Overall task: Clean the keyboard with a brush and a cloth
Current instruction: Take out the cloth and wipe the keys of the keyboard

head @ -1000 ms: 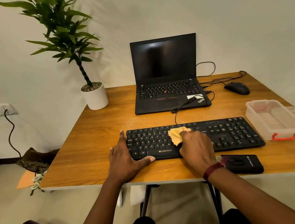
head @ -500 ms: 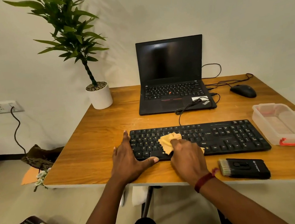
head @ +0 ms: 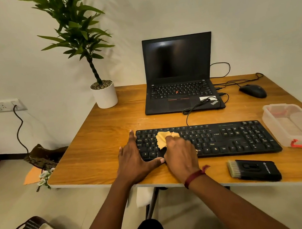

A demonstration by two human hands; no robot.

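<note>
Cloth (head: 163, 140) pokes out ahead of right grip (head: 181, 154), atop keyboard (head: 225, 137).

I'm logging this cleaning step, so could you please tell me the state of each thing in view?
Laptop: open, screen dark.
Keyboard: flat on the table.
Cloth: crumpled, gripped on keys by right hand.
Left hand: flat, bracing keyboard's left end.
Brush: lying untouched.
Plastic box: open.

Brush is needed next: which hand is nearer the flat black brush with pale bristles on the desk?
Right. The right hand, gripping the yellow cloth on the black keyboard, is left of the flat black brush; the left hand rests at the keyboard's left end, farther away.
</note>
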